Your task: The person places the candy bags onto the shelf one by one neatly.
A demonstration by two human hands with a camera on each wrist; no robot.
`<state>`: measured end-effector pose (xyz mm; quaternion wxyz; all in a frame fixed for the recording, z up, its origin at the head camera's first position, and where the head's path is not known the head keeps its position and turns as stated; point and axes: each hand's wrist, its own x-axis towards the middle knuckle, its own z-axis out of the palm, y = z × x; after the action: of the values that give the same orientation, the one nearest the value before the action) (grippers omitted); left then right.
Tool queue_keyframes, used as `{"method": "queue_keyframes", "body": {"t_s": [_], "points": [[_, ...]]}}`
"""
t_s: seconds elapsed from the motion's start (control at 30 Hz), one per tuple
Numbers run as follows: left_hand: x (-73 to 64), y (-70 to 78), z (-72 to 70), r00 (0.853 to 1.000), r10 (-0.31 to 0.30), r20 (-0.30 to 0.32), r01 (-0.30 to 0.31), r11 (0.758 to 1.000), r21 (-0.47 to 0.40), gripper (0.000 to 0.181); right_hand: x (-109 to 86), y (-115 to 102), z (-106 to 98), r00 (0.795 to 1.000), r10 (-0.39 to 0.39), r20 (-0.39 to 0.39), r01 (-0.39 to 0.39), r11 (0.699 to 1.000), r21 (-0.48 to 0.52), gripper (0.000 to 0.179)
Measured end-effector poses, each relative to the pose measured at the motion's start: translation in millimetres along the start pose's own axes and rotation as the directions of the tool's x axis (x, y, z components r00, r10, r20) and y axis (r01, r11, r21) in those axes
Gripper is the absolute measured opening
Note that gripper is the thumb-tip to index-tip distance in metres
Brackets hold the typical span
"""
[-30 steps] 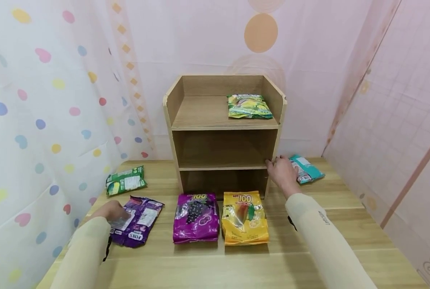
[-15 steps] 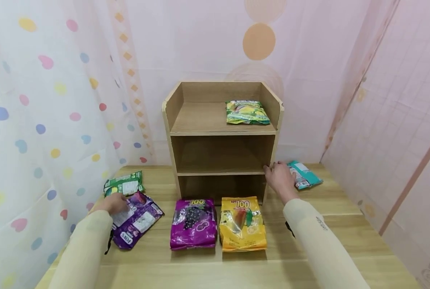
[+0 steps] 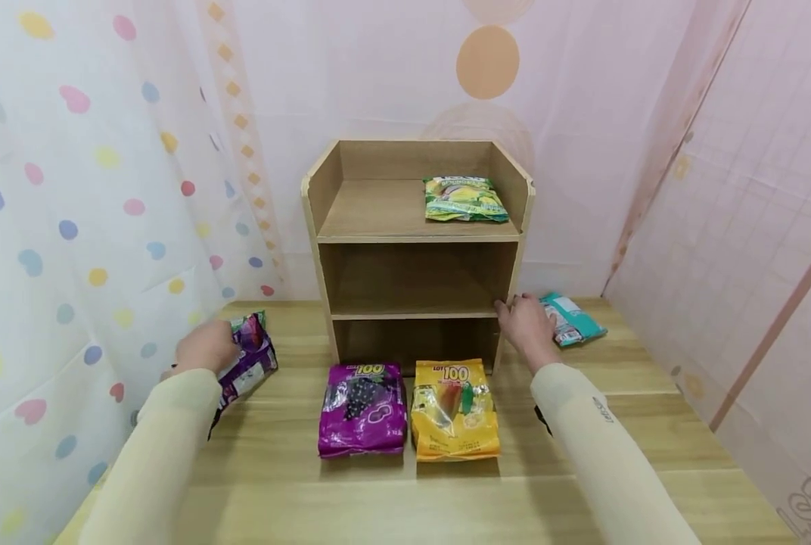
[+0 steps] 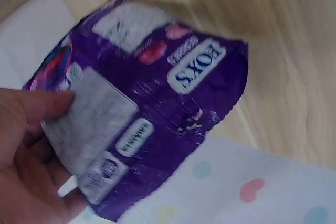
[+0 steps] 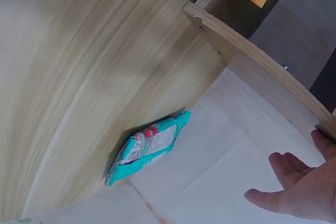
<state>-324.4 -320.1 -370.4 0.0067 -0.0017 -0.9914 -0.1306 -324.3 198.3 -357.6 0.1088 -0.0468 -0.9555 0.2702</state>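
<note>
purple packet (image 4: 152, 85) newly aloft in pinching left grip (image 3: 204, 348), right grip (image 3: 528, 329) loose, green packet (image 3: 236, 323) mostly hidden

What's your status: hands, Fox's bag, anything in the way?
Left hand gripping purple Fox's bag, tilted. Right hand touching shelf at right edge. Grape bag and yellow bag before bottom compartment, possibly obstructing.

I face: one magenta plastic grape-print bag (image 3: 362, 412); just beside it, one yellow plastic fruit-print bag (image 3: 455, 412). To my right: one teal plastic packet (image 3: 576, 319). To my left: one white curtain (image 3: 51, 189), multicoloured dots.
</note>
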Motion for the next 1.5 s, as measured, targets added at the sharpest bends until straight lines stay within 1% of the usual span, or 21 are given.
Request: {"method": "queue_keyframes", "body": {"t_s": [0.07,0.13,0.17,0.3,0.43,0.53,0.6,0.67,0.7,0.77,0.83,0.9,1.0,1.07,1.2,1.27,1.37,1.43,1.5], "points": [[1.5,6.9,2.7,0.999,0.017,-0.031,-0.015,0.998,0.056,0.008,0.6,-1,-1,1.000,0.001,0.000,-0.001,1.000,-0.001,0.054],[2.9,14.1,5.1,0.999,0.037,-0.040,-0.033,0.994,0.100,0.009,0.8,-1,-1,1.000,0.004,0.005,-0.004,1.000,-0.008,0.054],[3.8,17.6,6.2,0.998,0.045,-0.034,-0.041,0.993,0.111,0.008,0.9,-1,-1,1.000,0.003,0.008,-0.003,1.000,-0.010,0.054],[6.3,34.1,8.3,0.998,0.055,0.020,-0.057,0.991,0.120,0.005,1.0,-3,-2,1.000,0.004,0.008,-0.004,1.000,-0.010,0.054],[8.8,48.0,14.3,0.996,0.084,0.041,-0.089,0.987,0.132,0.008,0.7,-3,-3,1.000,0.007,0.000,-0.007,1.000,-0.011,0.053],[8.9,55.0,19.7,0.994,0.096,0.059,-0.103,0.986,0.131,0.011,0.6,-3,-3,1.000,0.007,0.000,-0.007,1.000,-0.011,0.053],[8.2,58.6,22.8,0.992,0.098,0.078,-0.106,0.987,0.117,0.014,0.7,-2,-2,1.000,0.003,-0.002,-0.003,1.000,-0.011,0.052],[7.1,61.4,24.9,0.989,0.095,0.111,-0.103,0.992,0.072,0.020,0.9,-3,-2,1.000,0.000,-0.001,0.000,1.000,-0.011,0.052],[7.0,61.8,25.5,0.987,0.102,0.125,-0.108,0.993,0.049,0.023,1.1,-3,-2,1.000,-0.001,-0.002,0.001,1.000,-0.011,0.052],[6.5,62.2,26.0,0.985,0.111,0.131,-0.113,0.994,0.006,0.029,1.6,-3,-2,1.000,-0.003,-0.003,0.003,1.000,-0.011,0.052],[6.5,61.1,25.8,0.986,0.118,0.122,-0.116,0.993,-0.023,0.034,1.9,-3,-2,1.000,-0.003,-0.004,0.003,1.000,-0.010,0.053],[6.4,58.8,25.1,0.988,0.118,0.102,-0.116,0.993,-0.027,0.033,2.2,-4,-2,1.000,-0.001,-0.010,0.001,1.000,-0.006,0.052],[5.6,53.7,25.4,0.992,0.087,0.089,-0.085,0.996,-0.022,0.032,2.2,-4,-2,1.000,0.001,-0.016,-0.001,1.000,0.000,0.051],[4.7,49.0,26.2,0.994,0.059,0.096,-0.058,0.998,-0.015,0.033,2.0,-3,-2,1.000,0.003,-0.020,-0.002,1.000,0.003,0.049],[1.8,40.5,31.5,0.993,0.027,0.112,-0.028,1.000,0.002,0.035,1.1,-3,-2,1.000,0.004,-0.018,-0.004,1.000,-0.004,0.048],[1.3,37.2,37.3,0.993,0.017,0.120,-0.018,1.000,0.005,0.036,0.6,-3,-2,1.000,0.007,-0.014,-0.007,1.000,-0.006,0.048],[0.6,36.6,49.9,0.995,0.008,0.103,-0.009,1.000,0.012,0.043,0.0,-4,-2,1.000,0.011,-0.008,-0.011,1.000,-0.005,0.048],[-0.7,40.4,59.2,0.996,-0.014,0.088,0.012,1.000,0.023,0.049,-0.3,-4,-1,1.000,0.012,-0.003,-0.012,1.000,-0.003,0.049],[-3.3,46.7,66.3,0.997,-0.034,0.073,0.030,0.999,0.045,0.058,-0.9,-4,-1,1.000,0.012,0.004,-0.012,1.000,-0.001,0.050]]}}
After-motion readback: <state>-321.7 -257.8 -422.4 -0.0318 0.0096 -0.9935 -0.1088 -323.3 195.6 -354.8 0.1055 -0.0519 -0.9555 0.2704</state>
